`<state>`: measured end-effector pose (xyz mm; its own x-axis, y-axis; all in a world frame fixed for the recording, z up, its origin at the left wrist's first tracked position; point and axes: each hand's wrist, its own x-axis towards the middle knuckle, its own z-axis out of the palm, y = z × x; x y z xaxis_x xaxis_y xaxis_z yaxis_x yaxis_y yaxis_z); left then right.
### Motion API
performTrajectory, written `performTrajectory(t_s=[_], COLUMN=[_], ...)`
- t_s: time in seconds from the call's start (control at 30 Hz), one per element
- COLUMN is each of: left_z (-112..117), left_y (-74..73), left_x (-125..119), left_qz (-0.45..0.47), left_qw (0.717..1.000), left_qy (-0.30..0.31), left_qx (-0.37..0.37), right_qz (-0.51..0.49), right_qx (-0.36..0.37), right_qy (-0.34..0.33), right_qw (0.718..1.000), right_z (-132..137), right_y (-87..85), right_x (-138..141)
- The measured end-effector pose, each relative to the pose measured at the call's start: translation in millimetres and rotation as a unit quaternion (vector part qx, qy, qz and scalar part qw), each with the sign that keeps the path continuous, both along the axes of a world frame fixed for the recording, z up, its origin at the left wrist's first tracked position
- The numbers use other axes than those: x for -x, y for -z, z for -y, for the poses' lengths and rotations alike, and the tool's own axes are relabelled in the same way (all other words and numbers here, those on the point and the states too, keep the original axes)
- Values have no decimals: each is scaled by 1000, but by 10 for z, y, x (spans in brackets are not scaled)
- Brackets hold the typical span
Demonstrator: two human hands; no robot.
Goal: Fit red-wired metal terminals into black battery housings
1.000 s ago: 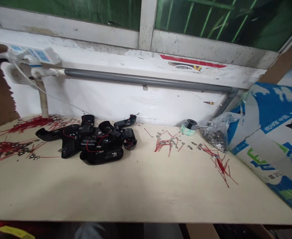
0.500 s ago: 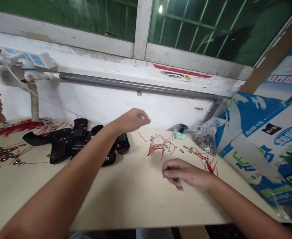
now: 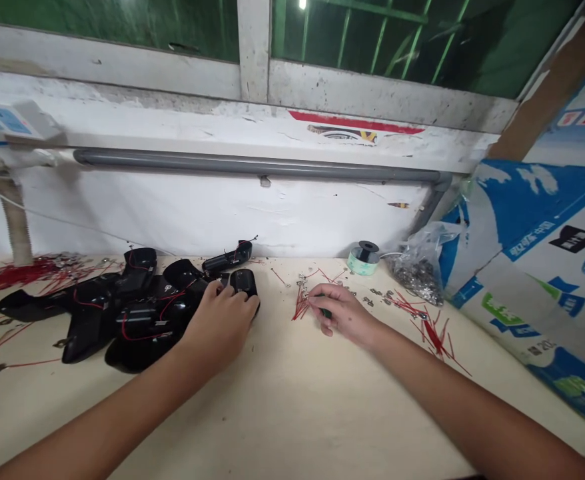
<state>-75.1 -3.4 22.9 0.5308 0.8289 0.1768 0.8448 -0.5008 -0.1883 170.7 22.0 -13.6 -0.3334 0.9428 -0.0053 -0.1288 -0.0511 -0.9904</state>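
My left hand (image 3: 220,320) rests over a heap of black plastic casings (image 3: 142,320) with thin red wires, its fingers closed around a small casing (image 3: 245,283). My right hand (image 3: 340,313) pinches a small green object (image 3: 326,313), mostly hidden by the fingers. Its fingertips are right next to a tangle of red wires with metal terminals (image 3: 302,303). Another bunch of red wires (image 3: 17,275) lies left of the casings.
A cream tabletop (image 3: 292,407) meets a white wall with a grey pipe (image 3: 252,167). Near the wall stand a green-and-white tape roll (image 3: 363,259) and a plastic bag of metal terminals (image 3: 420,272). Printed blue-and-white cardboard (image 3: 537,267) leans at the right.
One second ago neither hand was in view. My left hand has come down from above onto the casings, and my right hand has moved left and forward to the wires.
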Motion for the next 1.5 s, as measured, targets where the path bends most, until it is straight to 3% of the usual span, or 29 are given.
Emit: performTrajectory(t_s=[0.1, 0.23, 0.3, 0.37, 0.47, 0.63, 0.83, 0.97, 1.07, 1.3, 1.5], left_z=[133, 213, 139, 34, -54, 16, -30, -103, -128, -85, -69], left_y=[21, -154, -243, -247, -68, 294, 415, 485, 497, 371, 387], left_x=[-167, -326, -366, -391, -422, -468, -475, -452, -433, -439, -458], left_qz=[43, 168, 265, 348, 372, 444, 550, 565, 569, 607, 634], left_qw=[998, 975, 950, 926, 920, 876, 784, 760, 756, 703, 683], left_qy=[40, 98, 73, -3, -20, -23, -3, -18, -22, -57, -41], left_qx=[24, 110, 147, 147, 124, 188, 287, 320, 324, 366, 360], right_qz=[21, 121, 174, 211, 238, 241, 286, 275, 266, 205, 158], right_qx=[-4, -64, -144, -218, -262, -283, -278, -270, -261, -264, -238], right_qy=[5, 46, 58, 64, 69, 60, 102, 111, 103, 125, 103], right_qw=[1000, 990, 973, 951, 933, 926, 911, 916, 922, 934, 953], right_z=[-13, -17, 9, 55, 131, 199, 219, 236, 249, 225, 205], right_y=[67, 123, 129, 130, 138, 170, 211, 204, 178, 164, 181], right_x=[-56, -78, -59, -32, 3, 35, 102, 134, 137, 107, 135])
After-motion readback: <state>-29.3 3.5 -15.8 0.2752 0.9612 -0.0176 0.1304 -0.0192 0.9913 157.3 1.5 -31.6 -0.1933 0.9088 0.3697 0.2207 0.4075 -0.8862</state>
